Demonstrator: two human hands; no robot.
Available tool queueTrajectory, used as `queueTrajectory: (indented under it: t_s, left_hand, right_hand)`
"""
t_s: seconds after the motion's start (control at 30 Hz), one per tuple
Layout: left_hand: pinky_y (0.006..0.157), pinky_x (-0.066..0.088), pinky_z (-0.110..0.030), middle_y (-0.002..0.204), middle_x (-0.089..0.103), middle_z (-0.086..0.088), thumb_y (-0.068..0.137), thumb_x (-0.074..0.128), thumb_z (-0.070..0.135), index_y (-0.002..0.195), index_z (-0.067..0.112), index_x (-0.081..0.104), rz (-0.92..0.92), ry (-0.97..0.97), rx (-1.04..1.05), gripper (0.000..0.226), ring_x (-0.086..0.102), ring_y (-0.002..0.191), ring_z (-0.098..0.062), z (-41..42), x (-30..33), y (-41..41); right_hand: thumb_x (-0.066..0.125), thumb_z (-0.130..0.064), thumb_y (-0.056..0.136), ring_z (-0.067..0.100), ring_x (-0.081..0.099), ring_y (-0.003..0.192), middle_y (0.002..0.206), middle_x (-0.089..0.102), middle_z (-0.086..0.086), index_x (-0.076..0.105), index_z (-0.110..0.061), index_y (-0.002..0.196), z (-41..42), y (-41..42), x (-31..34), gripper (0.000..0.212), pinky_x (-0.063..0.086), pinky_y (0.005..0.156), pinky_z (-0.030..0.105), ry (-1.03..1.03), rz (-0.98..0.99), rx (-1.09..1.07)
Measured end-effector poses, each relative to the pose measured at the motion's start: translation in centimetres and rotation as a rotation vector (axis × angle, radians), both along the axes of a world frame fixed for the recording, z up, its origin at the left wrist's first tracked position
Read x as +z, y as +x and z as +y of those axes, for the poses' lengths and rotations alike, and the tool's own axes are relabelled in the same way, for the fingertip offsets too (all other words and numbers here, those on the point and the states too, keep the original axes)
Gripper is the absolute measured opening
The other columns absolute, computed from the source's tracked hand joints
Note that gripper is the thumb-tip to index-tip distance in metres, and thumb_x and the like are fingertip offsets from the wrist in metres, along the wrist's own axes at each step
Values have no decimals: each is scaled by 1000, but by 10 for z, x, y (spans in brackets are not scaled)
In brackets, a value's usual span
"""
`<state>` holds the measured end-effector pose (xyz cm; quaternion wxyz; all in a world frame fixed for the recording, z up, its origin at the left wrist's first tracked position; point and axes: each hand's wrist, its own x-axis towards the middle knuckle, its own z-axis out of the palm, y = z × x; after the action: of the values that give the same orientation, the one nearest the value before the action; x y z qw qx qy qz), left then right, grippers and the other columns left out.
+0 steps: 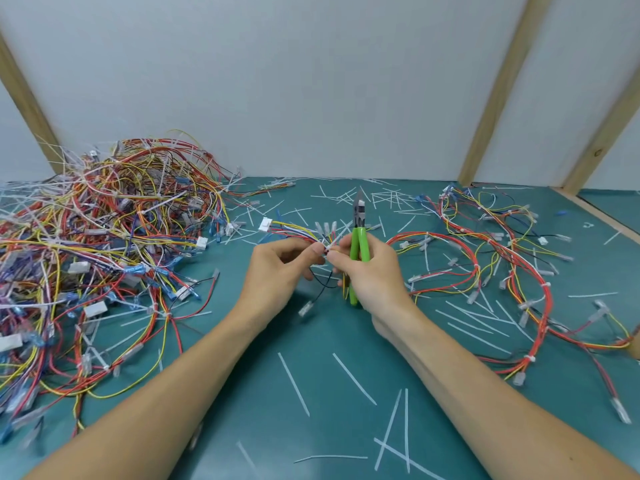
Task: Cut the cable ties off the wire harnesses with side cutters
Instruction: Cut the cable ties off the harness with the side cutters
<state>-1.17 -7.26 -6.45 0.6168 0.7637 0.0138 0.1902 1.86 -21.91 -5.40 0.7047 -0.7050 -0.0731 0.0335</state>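
Head view. The left hand and the right hand meet at the centre of the teal-green matted surface, fingertips almost touching. Between them they pinch a small harness of thin red, yellow, blue and black wires at one bundled point, where a white plastic cable tie appears to sit; the tie itself is too small to make out fully.

The harness's long axis runs from the pinch toward 10 o'clock, ending in a white plastic connector; loose black and yellow leads hang toward 6 o'clock.

The right grip also holds the green-handled side cutters, handles curled in the palm, the tool's long axis nearly upright with the nose toward 12 o'clock. The jaws stand above and at about 1 o'clock from the pinched tie, not on it; whether they are parted cannot be told.

The coming cut therefore appears to require tilting the nose down toward 7 o'clock, across the wire axis, with the left grip steadying the bundle.

Uncut tangled harnesses lie at 9 o'clock; spread harnesses at 3 o'clock; snipped white tie strips litter the surface.
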Motion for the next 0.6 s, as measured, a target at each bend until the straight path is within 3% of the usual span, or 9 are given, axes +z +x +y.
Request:
queueTrajectory:
  t_s: [0.17, 0.23, 0.4, 0.47, 0.6]
  left_hand:
    - [52, 41, -12, 81, 76, 4, 93, 70, 27, 87, 14, 78, 60, -167, 27, 16, 56, 59, -4, 3, 1, 1]
    - [53, 41, -16, 87, 77, 6, 93, 69, 28, 86, 17, 77, 95, -219, 41, 15, 59, 63, -4, 4, 3, 1]
    - [55, 41, -20, 91, 78, 3, 91, 70, 38, 84, 18, 78, 138, -303, 72, 23, 63, 64, -6, 4, 6, 0]
    - [53, 41, -18, 89, 78, 3, 92, 70, 36, 84, 17, 76, 134, -301, 87, 21, 67, 65, -6, 4, 6, 0]
    - [53, 45, -16, 88, 78, 2, 92, 71, 33, 80, 19, 71, 83, -239, 93, 19, 75, 75, -12, 6, 7, 1]
  right_hand:
    - [65, -5, 98, 13, 71, 65, 93, 77, 9, 63, -12, 93, -7, -3, 12, 9, 54, 55, 30, 21, 8, 107]
    - [63, -7, 99, 15, 71, 65, 93, 73, 14, 66, -7, 96, -8, -3, 16, 3, 55, 54, 30, -36, -39, 127]
    - [62, -4, 99, 15, 73, 73, 94, 76, 0, 69, -7, 100, -10, -5, 18, 7, 61, 70, 40, -88, -37, 210]
    - [63, -7, 98, 17, 74, 78, 100, 77, 6, 71, -7, 104, -10, -6, 18, 9, 61, 79, 45, -119, -48, 205]
    - [66, -15, 96, 21, 73, 78, 85, 75, -1, 70, -18, 93, -13, -6, 20, 6, 58, 80, 47, -259, -371, -49]
